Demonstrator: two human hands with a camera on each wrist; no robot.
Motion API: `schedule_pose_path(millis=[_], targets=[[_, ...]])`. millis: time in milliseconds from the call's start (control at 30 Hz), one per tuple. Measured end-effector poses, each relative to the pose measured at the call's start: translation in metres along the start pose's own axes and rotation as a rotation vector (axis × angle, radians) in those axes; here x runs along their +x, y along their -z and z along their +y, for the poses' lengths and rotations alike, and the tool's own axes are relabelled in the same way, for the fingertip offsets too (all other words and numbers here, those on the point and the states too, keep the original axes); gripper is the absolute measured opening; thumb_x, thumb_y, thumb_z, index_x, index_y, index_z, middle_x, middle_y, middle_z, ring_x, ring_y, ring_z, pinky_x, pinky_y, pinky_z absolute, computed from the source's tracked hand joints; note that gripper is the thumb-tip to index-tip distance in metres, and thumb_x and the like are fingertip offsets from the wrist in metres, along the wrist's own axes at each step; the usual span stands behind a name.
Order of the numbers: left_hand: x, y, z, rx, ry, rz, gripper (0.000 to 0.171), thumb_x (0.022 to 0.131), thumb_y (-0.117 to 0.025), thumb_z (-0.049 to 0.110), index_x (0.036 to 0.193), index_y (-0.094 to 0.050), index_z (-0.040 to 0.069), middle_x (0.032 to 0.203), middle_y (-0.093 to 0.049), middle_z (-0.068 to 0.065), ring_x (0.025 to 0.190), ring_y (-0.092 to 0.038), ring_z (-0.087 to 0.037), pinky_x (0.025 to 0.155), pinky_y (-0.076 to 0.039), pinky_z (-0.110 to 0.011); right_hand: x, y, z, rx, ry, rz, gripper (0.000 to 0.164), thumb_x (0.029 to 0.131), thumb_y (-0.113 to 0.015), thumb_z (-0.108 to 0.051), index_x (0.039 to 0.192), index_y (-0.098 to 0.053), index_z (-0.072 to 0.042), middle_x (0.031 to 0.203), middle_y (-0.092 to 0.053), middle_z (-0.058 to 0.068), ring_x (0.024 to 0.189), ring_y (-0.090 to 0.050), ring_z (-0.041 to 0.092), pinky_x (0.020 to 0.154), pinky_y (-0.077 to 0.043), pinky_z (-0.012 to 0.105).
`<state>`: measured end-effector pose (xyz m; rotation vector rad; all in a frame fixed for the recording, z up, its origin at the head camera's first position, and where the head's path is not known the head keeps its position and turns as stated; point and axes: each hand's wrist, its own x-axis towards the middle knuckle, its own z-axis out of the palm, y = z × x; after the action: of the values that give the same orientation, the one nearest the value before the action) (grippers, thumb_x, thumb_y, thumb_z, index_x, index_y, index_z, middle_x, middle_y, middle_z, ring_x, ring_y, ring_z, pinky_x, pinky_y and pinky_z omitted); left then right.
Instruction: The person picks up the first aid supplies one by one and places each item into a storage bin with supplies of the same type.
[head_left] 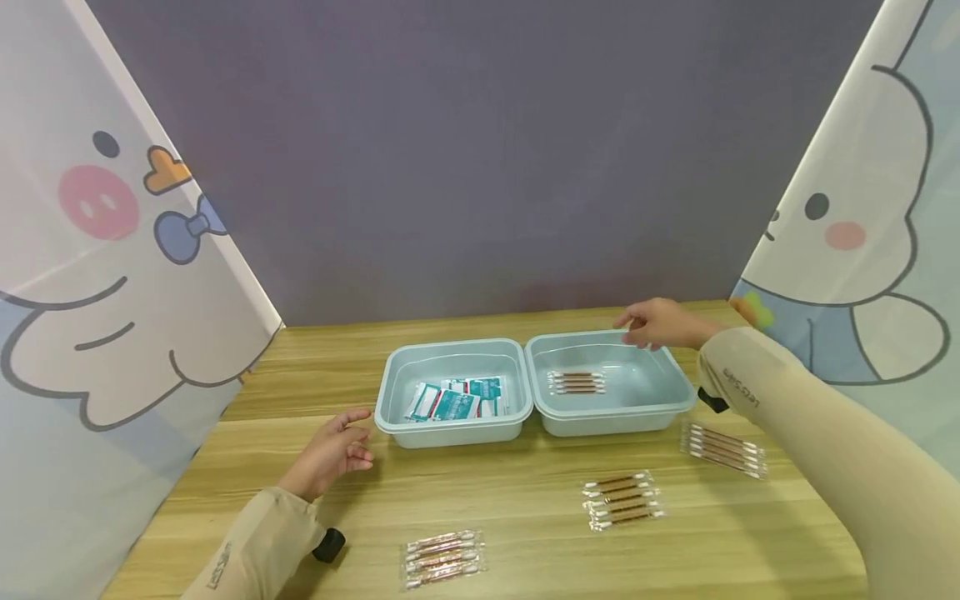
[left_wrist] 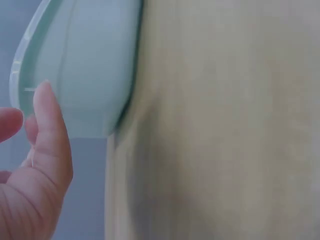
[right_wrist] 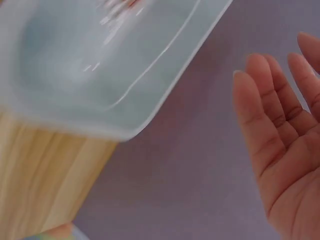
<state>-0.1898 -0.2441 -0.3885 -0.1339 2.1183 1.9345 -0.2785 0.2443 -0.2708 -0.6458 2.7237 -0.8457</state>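
Note:
My right hand (head_left: 660, 323) hovers over the back right corner of the right light-blue tray (head_left: 637, 422), its fingers loosely bent with nothing in them. Inside that tray lies one clear packet of brown-stemmed cotton swabs (head_left: 577, 382). Beside the left tray (head_left: 457, 433), my left hand (head_left: 333, 450) is held in the air with relaxed, empty fingers. Several teal-and-white sachets (head_left: 457, 403) lie in the left tray. In the right wrist view the palm of the right hand (right_wrist: 285, 140) faces the camera, apart from the tray rim.
On the wooden table (head_left: 517, 508) lie three more swab packets: one at front left (head_left: 443, 558), one at front centre (head_left: 622, 500) and one at right (head_left: 723, 450). A grey panel (head_left: 495, 167) stands behind, with cartoon-printed panels (head_left: 97, 333) on both sides.

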Motion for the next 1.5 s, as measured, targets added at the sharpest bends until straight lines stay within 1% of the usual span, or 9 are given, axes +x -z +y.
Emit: schedule_pose_path(millis=[200, 400, 567, 633, 733, 867, 1000, 1233, 1500], targets=[[-0.008, 0.001, -0.001, -0.005, -0.009, -0.107, 0.044, 0.097, -0.040, 0.003, 0.136, -0.028, -0.013, 0.080, -0.047, -0.003, 0.064, -0.059, -0.010, 0.065, -0.056, -0.025, -0.025, 0.007, 0.025, 0.119, -0.145, -0.018, 0.050, 0.094, -0.058, -0.013, 0.135, -0.041, 0.011, 0.091, -0.062, 0.010, 0.064, -0.054, 0.018, 0.052, -0.047, 0.028], [-0.017, -0.007, -0.001, -0.053, -0.002, -0.253, 0.049, 0.096, -0.040, 0.003, 0.138, -0.019, -0.012, 0.079, -0.053, 0.001, 0.066, -0.061, -0.008, 0.066, -0.055, -0.024, -0.047, 0.006, 0.052, 0.120, -0.242, 0.020, 0.059, 0.094, -0.059, -0.017, 0.137, -0.034, 0.013, 0.088, -0.058, 0.011, 0.067, -0.059, 0.020, 0.058, -0.054, 0.037], [-0.021, -0.010, -0.003, -0.062, 0.029, -0.291, 0.057, 0.097, -0.041, 0.005, 0.140, -0.010, -0.015, 0.079, -0.053, 0.001, 0.065, -0.060, -0.006, 0.065, -0.055, -0.022, -0.062, -0.001, 0.072, 0.210, -0.306, 0.006, 0.064, 0.094, -0.059, -0.020, 0.138, -0.030, 0.015, 0.095, -0.059, 0.014, 0.070, -0.063, 0.022, 0.057, -0.056, 0.038], [-0.022, -0.011, -0.005, -0.042, 0.037, -0.297, 0.056, 0.097, -0.042, 0.006, 0.140, -0.013, -0.016, 0.079, -0.053, 0.001, 0.065, -0.059, -0.006, 0.065, -0.055, -0.022, -0.065, -0.007, 0.076, 0.266, -0.332, -0.011, 0.066, 0.094, -0.059, -0.021, 0.140, -0.027, 0.016, 0.097, -0.058, 0.015, 0.072, -0.063, 0.022, 0.058, -0.056, 0.037], [-0.023, -0.013, -0.007, 0.038, 0.017, -0.304, 0.050, 0.097, -0.045, 0.007, 0.135, -0.023, -0.017, 0.077, -0.052, 0.000, 0.065, -0.059, -0.008, 0.065, -0.054, -0.024, -0.069, -0.015, 0.078, 0.338, -0.360, -0.010, 0.067, 0.096, -0.056, -0.021, 0.140, -0.023, 0.017, 0.102, -0.056, 0.020, 0.076, -0.063, 0.022, 0.062, -0.056, 0.038], [-0.024, -0.023, -0.007, 0.223, -0.043, -0.315, 0.043, 0.095, -0.051, 0.009, 0.127, -0.037, -0.015, 0.081, -0.053, -0.004, 0.068, -0.057, -0.014, 0.066, -0.053, -0.029, -0.072, -0.026, 0.079, 0.412, -0.371, 0.028, 0.065, 0.097, -0.053, -0.019, 0.138, -0.019, 0.019, 0.105, -0.055, 0.021, 0.077, -0.063, 0.021, 0.066, -0.056, 0.039], [-0.027, -0.033, -0.003, 0.370, -0.095, -0.371, 0.037, 0.096, -0.054, 0.011, 0.123, -0.045, -0.014, 0.084, -0.056, -0.007, 0.069, -0.054, -0.016, 0.062, -0.048, -0.027, -0.073, -0.034, 0.079, 0.485, -0.370, 0.059, 0.064, 0.097, -0.052, -0.016, 0.139, -0.018, 0.019, 0.097, -0.056, 0.011, 0.071, -0.064, 0.017, 0.062, -0.057, 0.035], [-0.029, -0.045, 0.000, 0.445, -0.171, -0.459, 0.035, 0.094, -0.057, 0.007, 0.121, -0.050, -0.014, 0.080, -0.056, -0.005, 0.065, -0.051, -0.014, 0.058, -0.044, -0.022, -0.075, -0.046, 0.085, 0.621, -0.368, 0.069, 0.066, 0.096, -0.054, -0.010, 0.143, -0.015, 0.016, 0.082, -0.064, -0.001, 0.069, -0.064, 0.012, 0.061, -0.057, 0.029], [-0.025, -0.054, -0.001, 0.500, -0.196, -0.537, 0.038, 0.089, -0.063, 0.007, 0.118, -0.052, -0.014, 0.080, -0.059, -0.002, 0.066, -0.051, -0.011, 0.059, -0.046, -0.021, -0.077, -0.064, 0.096, 0.910, -0.257, 0.155, 0.067, 0.097, -0.048, -0.003, 0.144, -0.003, 0.014, 0.080, -0.063, 0.003, 0.065, -0.064, 0.011, 0.060, -0.057, 0.024]])
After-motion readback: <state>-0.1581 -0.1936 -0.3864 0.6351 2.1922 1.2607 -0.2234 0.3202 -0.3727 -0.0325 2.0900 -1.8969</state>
